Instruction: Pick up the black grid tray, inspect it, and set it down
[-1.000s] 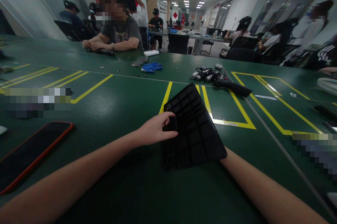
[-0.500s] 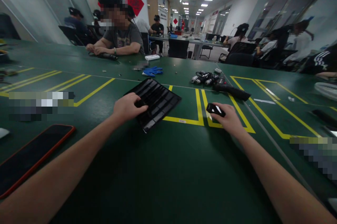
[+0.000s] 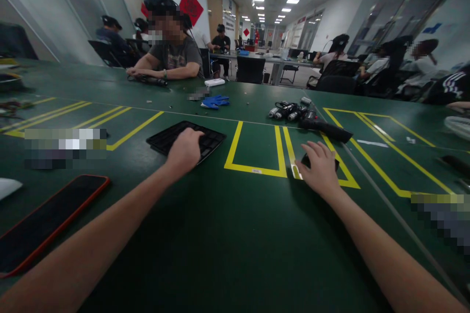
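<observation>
My left hand (image 3: pixel 185 150) is closed at the near edge of a black tray (image 3: pixel 163 137) with rows of shallow compartments. The tray lies nearly flat, and my fingers hide part of it. Over a small glossy black object (image 3: pixel 305 160), my right hand (image 3: pixel 320 168) has its fingers apart. That object rests within a yellow-taped outline, mostly covered by the hand, so its kind does not show.
A phone in an orange-edged case (image 3: pixel 51 220) lies at near left. Beyond the tray is a blue glove (image 3: pixel 216 102). Several black and silver cylindrical tools (image 3: pixel 292 111) and a black handheld tool (image 3: pixel 326 128) sit behind my right hand. A person (image 3: pixel 172 48) works opposite.
The tray has moved left and gone from tilted to nearly flat, along with my left hand. My right hand has lowered the black object and spread its fingers.
</observation>
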A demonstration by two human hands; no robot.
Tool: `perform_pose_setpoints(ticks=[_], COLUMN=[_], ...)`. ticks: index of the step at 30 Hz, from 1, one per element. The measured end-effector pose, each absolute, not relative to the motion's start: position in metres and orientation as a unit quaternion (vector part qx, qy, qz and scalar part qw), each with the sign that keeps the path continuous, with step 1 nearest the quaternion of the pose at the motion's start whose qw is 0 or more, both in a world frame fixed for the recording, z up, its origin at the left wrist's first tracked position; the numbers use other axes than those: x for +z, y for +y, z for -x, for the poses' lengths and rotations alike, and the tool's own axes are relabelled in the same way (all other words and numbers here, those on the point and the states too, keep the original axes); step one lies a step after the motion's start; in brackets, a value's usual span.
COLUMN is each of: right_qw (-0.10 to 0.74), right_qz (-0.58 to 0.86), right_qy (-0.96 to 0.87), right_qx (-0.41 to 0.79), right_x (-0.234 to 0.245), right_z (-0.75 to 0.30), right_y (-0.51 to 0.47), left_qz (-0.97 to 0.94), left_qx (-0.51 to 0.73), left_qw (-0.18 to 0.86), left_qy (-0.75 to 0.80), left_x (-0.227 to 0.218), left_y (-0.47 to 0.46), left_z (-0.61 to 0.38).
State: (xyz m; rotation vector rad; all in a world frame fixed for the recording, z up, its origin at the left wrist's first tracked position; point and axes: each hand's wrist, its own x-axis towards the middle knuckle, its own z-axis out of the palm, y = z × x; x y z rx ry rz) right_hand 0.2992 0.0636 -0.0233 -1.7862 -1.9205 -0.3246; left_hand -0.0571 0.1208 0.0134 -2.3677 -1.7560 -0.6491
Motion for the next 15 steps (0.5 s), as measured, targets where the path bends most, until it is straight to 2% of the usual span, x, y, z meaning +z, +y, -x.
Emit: perform_pose_setpoints(ticks=[4,7,10,15], right_qw=[0.204,0.148,0.132,0.195], right_qz=[0.55,0.499,0.487,0.538], right_qy=[-0.81,-0.852,-0.861,-0.82], right_qx=[-0.026,0.049,0.068,0.0], right_x=[-0.022,-0.024,-0.024,-0.014], right_z=[-0.245,-0.221,-0.217,-0.25], right_y=[0.04,0.026,0.023,0.044], left_qz=[0.892,0.914,0.916,0.925], left_qx=[-0.193,-0.156,-0.152,-0.187], left_qw=[-0.075,-0.131,-0.134,-0.078], left_qy=[-0.401,-0.351,-0.346,-0.322], left_x=[-0.008,-0.02,-0.023,-0.011], left_y=[0.089,0.084,0.089,0.071], left_z=[0.004,-0.011,-0.007,-0.006])
